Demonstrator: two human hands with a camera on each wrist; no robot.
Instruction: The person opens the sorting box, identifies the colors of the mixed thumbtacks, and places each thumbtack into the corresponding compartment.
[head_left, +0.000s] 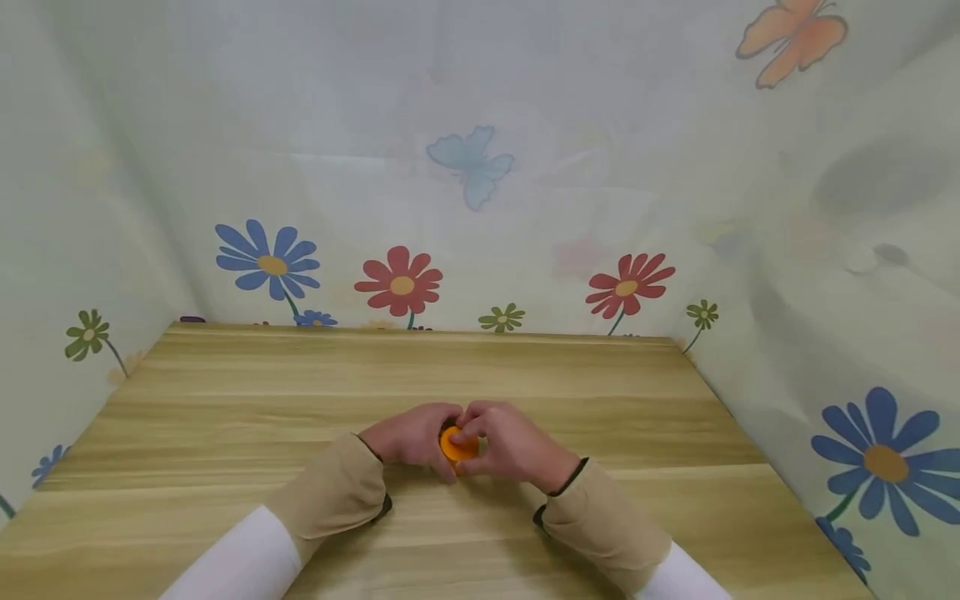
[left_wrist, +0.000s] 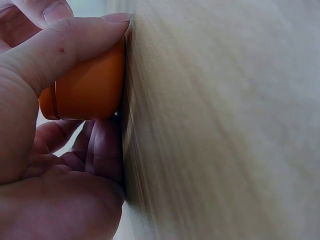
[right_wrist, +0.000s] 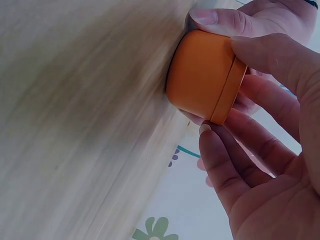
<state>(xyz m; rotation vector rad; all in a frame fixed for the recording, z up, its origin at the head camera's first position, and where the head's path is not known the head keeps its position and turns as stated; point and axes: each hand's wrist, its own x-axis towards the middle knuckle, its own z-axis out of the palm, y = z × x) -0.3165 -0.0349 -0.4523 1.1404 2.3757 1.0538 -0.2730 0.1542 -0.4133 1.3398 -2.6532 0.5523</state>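
Observation:
A small round orange container [head_left: 454, 447] with a lid [right_wrist: 229, 95] stands upright on the wooden table, between both hands. My left hand [head_left: 414, 436] holds its body from the left, with the thumb [left_wrist: 65, 47] along the side in the left wrist view. From the right, my right hand [head_left: 517, 446] grips the lid's rim by thumb and fingertips, and one finger lies over the top. A thin seam between lid and body shows in the right wrist view. What is inside the container is hidden.
The wood-grain table [head_left: 300, 375] stretches out around the hands. Behind it and along both sides hangs a pale cloth [head_left: 525, 83] printed with flowers and butterflies. Tan cuffs [head_left: 330, 487] cover both wrists.

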